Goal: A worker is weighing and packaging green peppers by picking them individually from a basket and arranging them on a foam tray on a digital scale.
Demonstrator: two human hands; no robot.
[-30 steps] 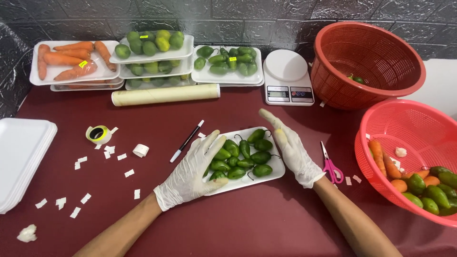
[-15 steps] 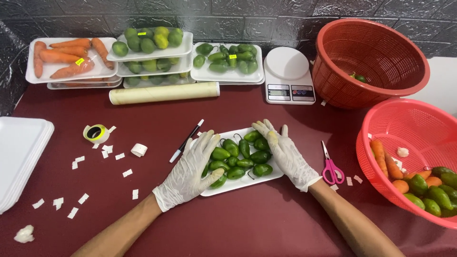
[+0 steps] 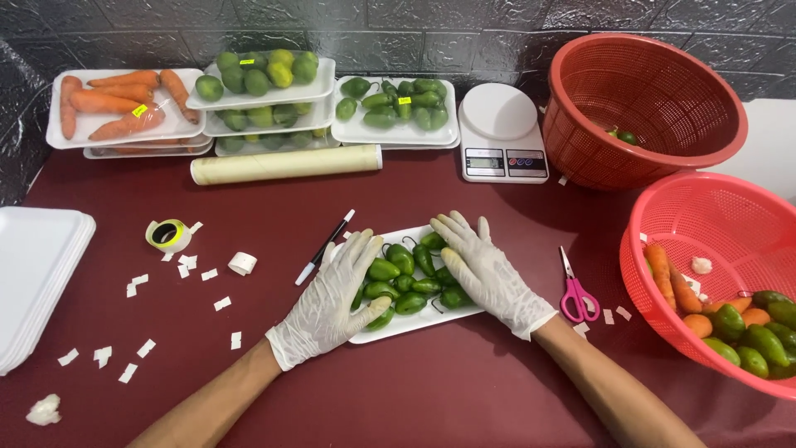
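A white foam tray (image 3: 414, 323) of small green peppers (image 3: 406, 278) lies on the dark red table in front of me. My left hand (image 3: 332, 303), in a white glove, rests flat on the tray's left side with fingers spread over the peppers. My right hand (image 3: 485, 270), also gloved, lies flat over the tray's right side, fingers apart. Neither hand grips anything.
Pink scissors (image 3: 578, 294) lie right of the tray, a pen (image 3: 325, 246) to its left. Two red baskets (image 3: 643, 108) (image 3: 705, 224) stand at right. A scale (image 3: 502, 133), film roll (image 3: 286, 164), packed trays of carrots (image 3: 116, 104), limes (image 3: 257, 75) and peppers (image 3: 394, 104) line the back. Stacked empty trays (image 3: 37, 282) sit at left.
My right hand came down from the tray's far corner and settled flat on the peppers. The left hand stayed on the tray's left side.
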